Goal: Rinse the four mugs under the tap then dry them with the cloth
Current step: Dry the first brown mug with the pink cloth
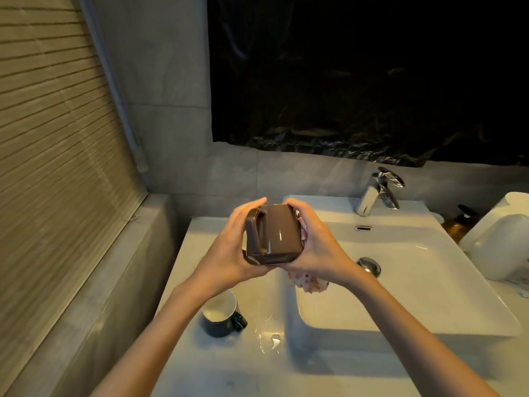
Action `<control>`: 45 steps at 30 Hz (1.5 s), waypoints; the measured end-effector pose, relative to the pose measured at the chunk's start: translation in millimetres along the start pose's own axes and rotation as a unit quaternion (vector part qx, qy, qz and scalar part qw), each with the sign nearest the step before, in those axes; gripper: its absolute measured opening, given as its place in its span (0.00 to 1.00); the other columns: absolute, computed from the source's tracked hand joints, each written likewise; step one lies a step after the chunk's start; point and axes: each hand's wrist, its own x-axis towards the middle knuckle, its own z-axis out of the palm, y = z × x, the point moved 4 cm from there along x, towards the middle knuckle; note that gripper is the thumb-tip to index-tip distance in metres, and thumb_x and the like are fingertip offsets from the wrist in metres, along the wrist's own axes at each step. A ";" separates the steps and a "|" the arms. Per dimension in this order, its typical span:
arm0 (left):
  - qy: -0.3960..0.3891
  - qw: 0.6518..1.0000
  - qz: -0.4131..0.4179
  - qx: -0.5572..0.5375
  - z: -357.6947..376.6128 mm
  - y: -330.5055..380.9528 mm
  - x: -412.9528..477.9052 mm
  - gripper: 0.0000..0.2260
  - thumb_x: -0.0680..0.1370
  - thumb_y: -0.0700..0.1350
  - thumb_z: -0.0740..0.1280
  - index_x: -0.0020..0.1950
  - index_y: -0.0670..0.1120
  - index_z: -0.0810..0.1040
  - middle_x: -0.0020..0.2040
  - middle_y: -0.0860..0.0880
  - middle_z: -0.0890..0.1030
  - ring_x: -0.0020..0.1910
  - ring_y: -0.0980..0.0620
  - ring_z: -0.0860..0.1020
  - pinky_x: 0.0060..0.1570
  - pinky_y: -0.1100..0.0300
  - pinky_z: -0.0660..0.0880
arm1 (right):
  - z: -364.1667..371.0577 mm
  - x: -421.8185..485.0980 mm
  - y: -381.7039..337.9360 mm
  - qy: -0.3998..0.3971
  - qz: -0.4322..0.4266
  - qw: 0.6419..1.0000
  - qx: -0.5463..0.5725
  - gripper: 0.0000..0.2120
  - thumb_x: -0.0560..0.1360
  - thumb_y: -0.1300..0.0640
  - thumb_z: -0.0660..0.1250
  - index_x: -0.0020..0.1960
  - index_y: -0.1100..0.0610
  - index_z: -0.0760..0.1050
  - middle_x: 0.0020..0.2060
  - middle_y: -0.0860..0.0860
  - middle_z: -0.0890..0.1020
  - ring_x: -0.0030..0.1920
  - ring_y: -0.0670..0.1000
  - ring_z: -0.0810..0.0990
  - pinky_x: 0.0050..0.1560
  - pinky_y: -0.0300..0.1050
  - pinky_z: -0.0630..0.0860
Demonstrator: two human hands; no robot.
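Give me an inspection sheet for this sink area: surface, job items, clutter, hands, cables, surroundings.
Surface: white counter, puddle left of the basin; no water seen from the tap.
Job's things: brown mug held on its side; cloth bunched under it; dark mug upright on the counter; only two mugs in view.
Clutter: amber pump bottle, white container, both at right.
Hands: left hand grips the brown mug; right hand holds the cloth against it.
Cables: nothing seen.
Surroundings: slatted blind left; black sheet above.
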 end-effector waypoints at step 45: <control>0.082 0.996 -0.019 0.033 51.8 0.6 45.2 0.40 0.58 0.45 0.80 0.67 0.53 0.67 0.62 0.56 0.70 0.58 0.62 0.72 0.52 0.54 0.78 | -54.9 3.5 10.8 0.116 -0.112 0.971 -0.175 0.17 0.76 0.63 0.65 0.64 0.56 0.77 0.60 0.51 0.77 0.58 0.50 0.74 0.60 0.38 0.69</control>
